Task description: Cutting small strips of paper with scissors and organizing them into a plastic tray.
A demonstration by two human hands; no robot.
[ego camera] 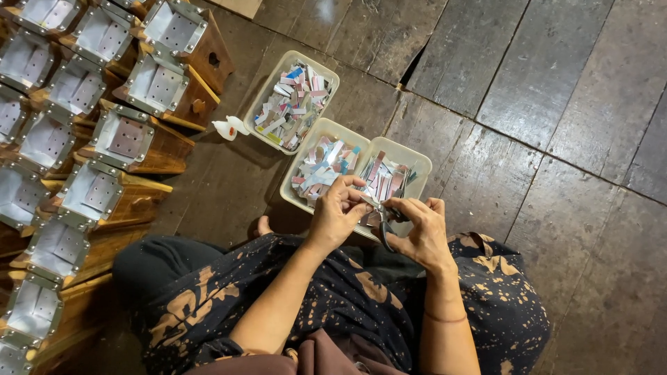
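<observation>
Close together, left hand [338, 208] pinching a paper strip [364, 196], right hand [417, 229] gripping dark scissors [384, 221].

right hand [422, 232]: gripped dark scissors [384, 221], fingers curled round the handles
left hand [338, 212]: pinched a paper strip [367, 201] at the blades
trays [306, 182]: three, holding coloured strips, on the plank floor [556, 139]
wooden boxes [125, 142]: rows at left
</observation>
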